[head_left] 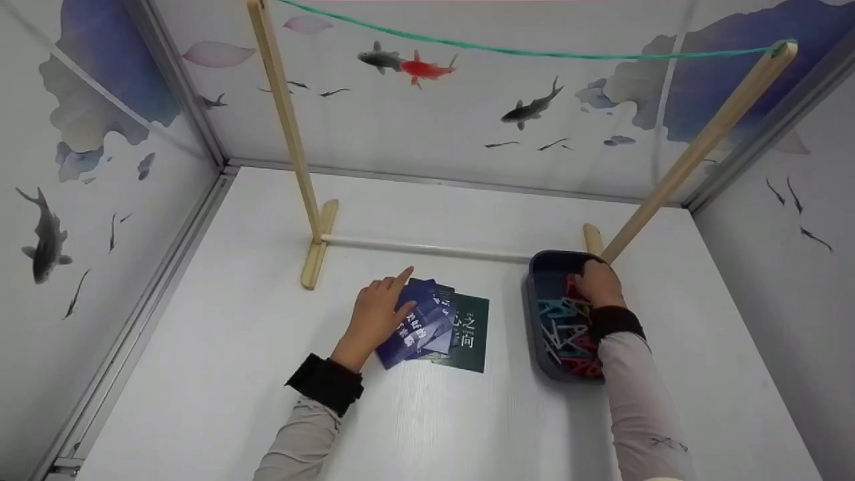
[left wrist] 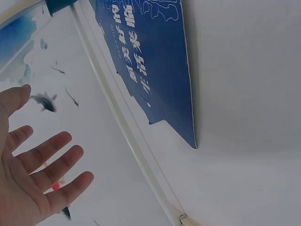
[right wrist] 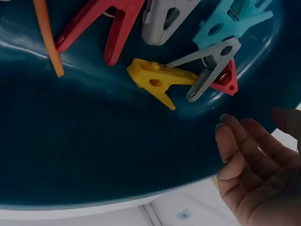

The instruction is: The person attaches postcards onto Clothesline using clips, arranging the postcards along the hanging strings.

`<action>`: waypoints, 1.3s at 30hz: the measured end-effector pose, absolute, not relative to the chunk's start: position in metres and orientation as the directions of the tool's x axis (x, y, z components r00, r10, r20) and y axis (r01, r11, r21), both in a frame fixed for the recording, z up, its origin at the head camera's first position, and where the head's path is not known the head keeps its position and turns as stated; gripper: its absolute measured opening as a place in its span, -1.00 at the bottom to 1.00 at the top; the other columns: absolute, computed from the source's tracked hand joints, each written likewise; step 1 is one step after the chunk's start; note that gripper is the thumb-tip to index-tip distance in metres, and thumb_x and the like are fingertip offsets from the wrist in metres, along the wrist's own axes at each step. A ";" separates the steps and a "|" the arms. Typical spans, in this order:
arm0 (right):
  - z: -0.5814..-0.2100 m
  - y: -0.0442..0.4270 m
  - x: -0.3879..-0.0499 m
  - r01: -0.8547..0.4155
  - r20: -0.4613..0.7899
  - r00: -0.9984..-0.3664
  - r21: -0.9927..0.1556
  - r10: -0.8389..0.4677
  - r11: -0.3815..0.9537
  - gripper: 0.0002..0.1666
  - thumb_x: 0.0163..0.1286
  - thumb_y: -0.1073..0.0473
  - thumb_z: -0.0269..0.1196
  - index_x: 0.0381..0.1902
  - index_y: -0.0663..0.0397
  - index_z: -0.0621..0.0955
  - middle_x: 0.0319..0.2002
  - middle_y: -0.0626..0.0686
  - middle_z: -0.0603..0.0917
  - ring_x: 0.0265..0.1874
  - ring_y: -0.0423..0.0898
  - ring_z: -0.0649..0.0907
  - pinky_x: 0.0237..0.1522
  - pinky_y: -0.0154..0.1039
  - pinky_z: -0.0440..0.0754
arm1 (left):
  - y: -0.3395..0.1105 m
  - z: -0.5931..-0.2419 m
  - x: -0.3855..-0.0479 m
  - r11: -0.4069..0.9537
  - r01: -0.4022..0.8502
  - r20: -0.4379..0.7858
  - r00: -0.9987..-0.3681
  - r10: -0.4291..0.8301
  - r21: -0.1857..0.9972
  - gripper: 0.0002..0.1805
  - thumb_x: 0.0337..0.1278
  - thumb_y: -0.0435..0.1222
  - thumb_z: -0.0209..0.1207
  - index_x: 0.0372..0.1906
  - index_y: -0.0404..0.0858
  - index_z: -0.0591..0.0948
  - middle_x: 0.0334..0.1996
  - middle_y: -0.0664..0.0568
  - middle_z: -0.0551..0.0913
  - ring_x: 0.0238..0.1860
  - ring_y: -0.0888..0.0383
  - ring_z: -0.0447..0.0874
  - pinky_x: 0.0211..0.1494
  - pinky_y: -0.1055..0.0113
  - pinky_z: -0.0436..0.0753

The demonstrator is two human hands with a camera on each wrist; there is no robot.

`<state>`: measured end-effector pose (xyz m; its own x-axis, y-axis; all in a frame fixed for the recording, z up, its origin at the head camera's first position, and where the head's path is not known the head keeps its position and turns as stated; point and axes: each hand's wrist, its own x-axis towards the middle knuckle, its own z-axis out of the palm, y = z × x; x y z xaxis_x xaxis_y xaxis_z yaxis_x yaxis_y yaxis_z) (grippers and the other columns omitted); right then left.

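On the white counter (head_left: 214,374), the pile of cards (head_left: 437,329) lies near the middle, fanned a little, perhaps so that several faces can be seen at once. The left hand (head_left: 375,314) is at ten o'clock of this pile, its fingers extended and holding nothing; whether it touches the top card, I cannot tell. At three o'clock of the cards stands the dark blue bin (head_left: 532,334), I suppose because this side suits the right hand (head_left: 600,284). That hand reaches in at the bin's one o'clock, its fingers loosely bent, and I see nothing pinched between them. The coloured clips (head_left: 568,333) gather mostly toward six o'clock, with the high wall keeping them together. At twelve o'clock, beyond the cards, the wooden stand (head_left: 701,150) has wide feet, probably for balance, and its two posts carry the sagging green cord (head_left: 534,53).
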<state>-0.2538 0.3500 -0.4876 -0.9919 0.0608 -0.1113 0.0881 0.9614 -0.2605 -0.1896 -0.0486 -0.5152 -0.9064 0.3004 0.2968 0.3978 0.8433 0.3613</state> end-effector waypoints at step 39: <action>-0.523 0.341 -0.255 0.206 -0.159 -0.972 -0.199 0.176 0.958 -0.61 0.33 0.13 0.16 -0.24 0.49 0.56 -0.16 0.49 0.60 -0.15 0.39 0.60 -0.06 0.30 0.49 | 0.154 -0.522 -0.162 0.397 0.901 0.121 -0.419 0.900 0.174 -0.64 0.10 0.07 0.19 -0.10 -0.02 0.72 -0.14 0.25 0.72 0.12 0.25 0.56 0.43 0.34 0.22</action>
